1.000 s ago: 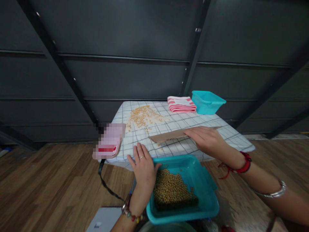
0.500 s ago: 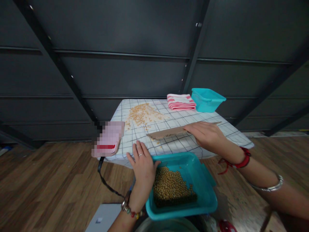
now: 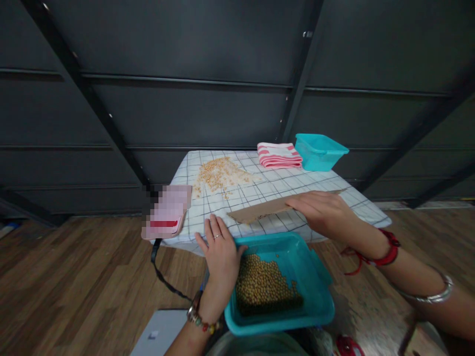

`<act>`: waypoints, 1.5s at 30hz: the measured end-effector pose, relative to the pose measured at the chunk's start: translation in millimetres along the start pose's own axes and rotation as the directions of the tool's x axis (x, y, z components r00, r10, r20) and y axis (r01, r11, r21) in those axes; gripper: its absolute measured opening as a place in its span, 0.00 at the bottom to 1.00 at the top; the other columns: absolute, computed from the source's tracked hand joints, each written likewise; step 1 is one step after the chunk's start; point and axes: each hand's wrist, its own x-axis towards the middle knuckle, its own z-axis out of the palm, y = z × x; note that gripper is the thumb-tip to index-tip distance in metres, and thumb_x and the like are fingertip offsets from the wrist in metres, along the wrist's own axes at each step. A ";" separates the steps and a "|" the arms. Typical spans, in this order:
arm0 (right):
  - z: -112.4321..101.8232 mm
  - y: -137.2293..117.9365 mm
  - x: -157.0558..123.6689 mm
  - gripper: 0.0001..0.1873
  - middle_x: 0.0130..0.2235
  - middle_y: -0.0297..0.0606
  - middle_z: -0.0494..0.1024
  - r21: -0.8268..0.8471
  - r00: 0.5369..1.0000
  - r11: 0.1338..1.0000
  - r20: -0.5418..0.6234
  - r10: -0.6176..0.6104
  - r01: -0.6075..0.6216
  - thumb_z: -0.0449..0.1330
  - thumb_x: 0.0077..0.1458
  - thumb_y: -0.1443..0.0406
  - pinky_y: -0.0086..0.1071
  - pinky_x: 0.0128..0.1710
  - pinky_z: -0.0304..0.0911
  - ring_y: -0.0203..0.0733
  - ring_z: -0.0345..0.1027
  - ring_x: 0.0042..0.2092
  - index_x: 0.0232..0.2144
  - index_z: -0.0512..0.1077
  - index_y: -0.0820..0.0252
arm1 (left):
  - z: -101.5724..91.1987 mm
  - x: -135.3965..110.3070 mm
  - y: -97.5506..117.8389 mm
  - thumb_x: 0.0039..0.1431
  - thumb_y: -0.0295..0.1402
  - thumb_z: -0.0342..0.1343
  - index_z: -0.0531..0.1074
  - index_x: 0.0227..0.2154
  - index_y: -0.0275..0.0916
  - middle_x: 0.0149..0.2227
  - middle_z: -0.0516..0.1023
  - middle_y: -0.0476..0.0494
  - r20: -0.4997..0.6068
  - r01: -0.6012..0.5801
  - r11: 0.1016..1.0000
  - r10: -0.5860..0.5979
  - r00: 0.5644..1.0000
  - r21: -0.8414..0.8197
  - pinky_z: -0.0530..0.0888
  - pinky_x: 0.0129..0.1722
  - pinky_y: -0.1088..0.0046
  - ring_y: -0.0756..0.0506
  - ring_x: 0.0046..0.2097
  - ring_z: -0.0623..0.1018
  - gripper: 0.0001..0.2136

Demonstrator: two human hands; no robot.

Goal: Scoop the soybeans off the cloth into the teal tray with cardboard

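Clamping cardboard strip (image 3: 260,209) crosswise in right fingers (image 3: 302,201) — between grain pile (image 3: 218,170) and teal basin (image 3: 313,287) — with left fingers (image 3: 215,229) spread.

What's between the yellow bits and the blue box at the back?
The head view shows a folded pink-and-white towel between the yellow bits and the blue box, nearer the box.

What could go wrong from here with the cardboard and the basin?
The basin sits at the cloth's near edge, the left hand at its side; if it tips, the beans could spill.
The right hand holds the cardboard low over the cloth; an abrupt move might scatter the loose grains.
The pink item lies at the left edge and may fall if bumped.
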 end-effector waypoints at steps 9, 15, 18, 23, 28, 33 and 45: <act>-10.7 0.3 -7.8 0.16 0.30 0.35 0.77 0.048 0.999 0.999 -0.035 0.025 -0.023 0.45 0.51 0.78 0.26 0.31 0.65 0.33 0.70 0.31 0.34 0.68 0.62 | 0.8 -0.5 -0.3 0.46 0.34 0.55 0.54 0.54 0.21 0.58 0.58 0.22 0.002 0.002 1.000 -0.002 1.000 -0.017 0.54 0.54 0.40 0.30 0.59 0.57 0.33; -2.4 6.1 -7.8 0.17 0.32 0.37 0.77 -0.026 0.997 0.998 -0.050 0.050 -0.052 0.45 0.49 0.79 0.28 0.34 0.66 0.34 0.70 0.34 0.35 0.69 0.64 | 0.2 -0.6 -0.3 0.47 0.34 0.55 0.53 0.55 0.20 0.58 0.57 0.22 0.000 0.002 1.000 -0.002 1.000 -0.013 0.55 0.54 0.40 0.29 0.59 0.58 0.34; 1.1 4.9 -3.3 0.17 0.31 0.37 0.77 -0.019 0.998 0.999 -0.038 0.043 -0.043 0.45 0.49 0.79 0.28 0.34 0.66 0.34 0.70 0.34 0.34 0.69 0.64 | 1.6 -0.3 -1.0 0.46 0.34 0.55 0.53 0.55 0.20 0.59 0.57 0.22 -0.003 0.001 1.000 -0.001 1.000 -0.013 0.55 0.54 0.40 0.29 0.59 0.58 0.34; 2.1 2.0 0.0 0.17 0.31 0.36 0.77 0.025 0.999 0.999 0.032 0.031 -0.032 0.45 0.51 0.77 0.28 0.33 0.65 0.34 0.70 0.32 0.34 0.70 0.61 | 3.0 -0.5 -1.5 0.46 0.34 0.54 0.53 0.55 0.21 0.58 0.57 0.22 -0.011 0.004 0.999 -0.004 1.000 -0.032 0.53 0.54 0.39 0.30 0.59 0.57 0.33; -4.2 4.1 -0.4 0.16 0.30 0.35 0.77 0.085 0.999 0.996 0.032 0.008 -0.011 0.44 0.52 0.77 0.27 0.32 0.65 0.33 0.70 0.31 0.33 0.70 0.61 | 3.2 -0.4 -2.5 0.46 0.34 0.54 0.53 0.54 0.20 0.59 0.56 0.20 -0.002 -0.010 0.998 0.010 1.000 -0.057 0.52 0.54 0.38 0.28 0.60 0.56 0.33; -13.6 7.0 0.1 0.15 0.30 0.36 0.78 0.120 0.999 0.993 0.032 0.014 -0.018 0.45 0.54 0.76 0.27 0.32 0.66 0.33 0.71 0.32 0.32 0.69 0.62 | 3.9 -1.0 -3.8 0.48 0.35 0.50 0.49 0.56 0.22 0.59 0.55 0.19 -0.003 -0.024 0.994 0.024 1.000 -0.108 0.50 0.53 0.35 0.28 0.60 0.54 0.34; -38.5 4.0 -8.2 0.15 0.30 0.35 0.76 0.058 0.990 0.998 0.144 -0.001 -0.007 0.43 0.57 0.73 0.29 0.28 0.62 0.33 0.69 0.31 0.36 0.68 0.61 | -6.8 0.4 -1.3 0.48 0.37 0.51 0.47 0.57 0.23 0.61 0.50 0.21 0.127 0.026 0.993 -0.011 0.992 -0.111 0.45 0.56 0.39 0.29 0.62 0.48 0.36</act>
